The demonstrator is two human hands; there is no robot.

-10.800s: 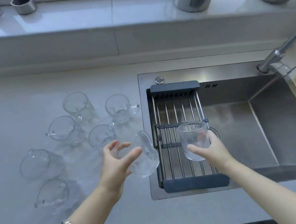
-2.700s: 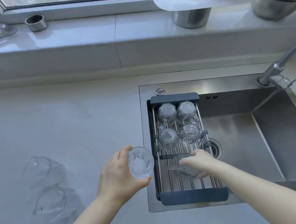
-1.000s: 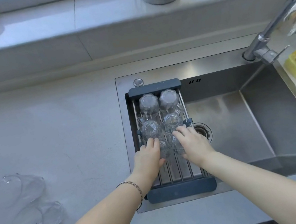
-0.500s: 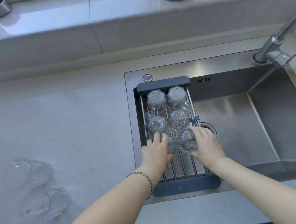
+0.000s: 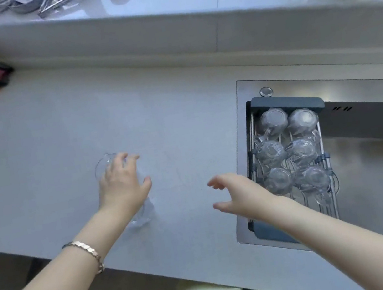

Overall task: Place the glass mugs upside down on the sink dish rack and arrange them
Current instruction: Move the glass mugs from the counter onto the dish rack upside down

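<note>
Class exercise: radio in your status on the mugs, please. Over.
Left hand open over a counter mug, second mug below it. Right hand open, empty. Six mugs inverted on dish rack. Nothing in the way.

Left hand point(image 5: 121, 183) hides two counter mugs point(image 5: 100, 165) (rims blurred).

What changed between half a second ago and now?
Both hands left the rack. The left hand moved left onto the two counter mugs; whether it grips one is unclear. The right hand is open above the counter. Six mugs stay upside down on the rack.
</note>
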